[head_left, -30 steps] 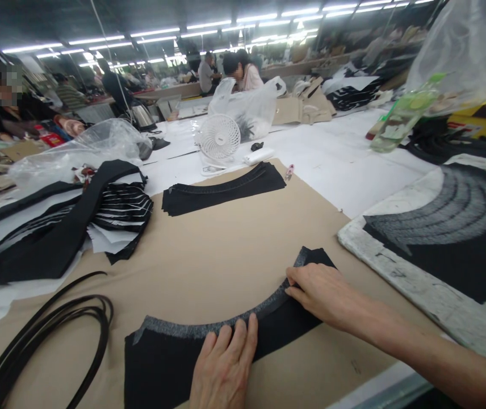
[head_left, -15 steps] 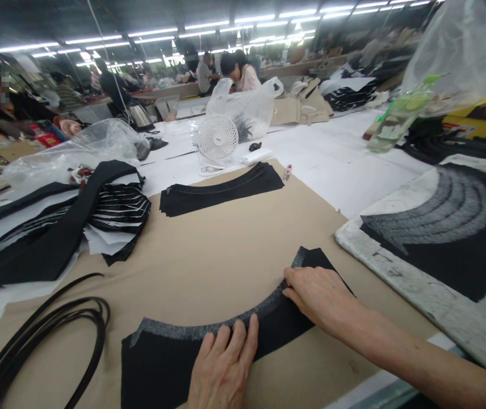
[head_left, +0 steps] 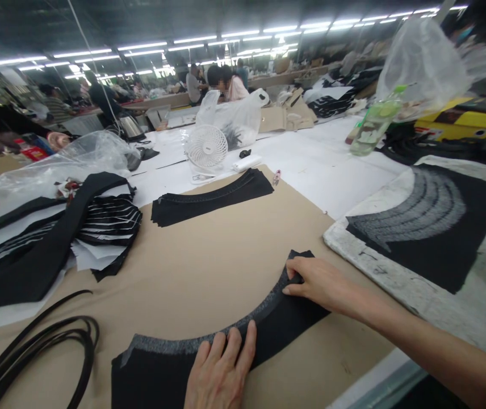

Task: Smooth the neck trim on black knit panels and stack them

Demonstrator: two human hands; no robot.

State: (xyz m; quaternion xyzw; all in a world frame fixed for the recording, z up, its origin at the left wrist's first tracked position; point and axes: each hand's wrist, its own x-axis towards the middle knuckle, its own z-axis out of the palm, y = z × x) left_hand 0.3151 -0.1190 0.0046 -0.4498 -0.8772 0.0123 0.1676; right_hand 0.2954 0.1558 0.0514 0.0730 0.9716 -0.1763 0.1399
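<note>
A curved black fabric piece (head_left: 277, 335) lies on the tan sheet before me, with a grey fuzzy band (head_left: 260, 309) along its concave edge. My left hand (head_left: 221, 363) rests flat on it near the middle, fingers spread, tips just below the band. At the piece's right end, my right hand (head_left: 311, 284) touches the band. Its thumb and forefinger are parted, with black fabric showing in the gap; its other fingers are partly hidden. Farther off lies a small stack of similar curved black pieces (head_left: 213, 199).
Black strips (head_left: 76, 352) lie coiled at left, below piled black and white fabric (head_left: 110, 218). A white fan (head_left: 206, 149) and plastic bag stand behind. On the right, a pale board (head_left: 336, 236) bears black fabric with grey arcs; beyond it stands a bottle (head_left: 375, 125). People sit farther back.
The view has shifted, so most things sit farther left. My right thumb and forefinger have parted at the band after being close together. My left hand stays flat on the fabric.
</note>
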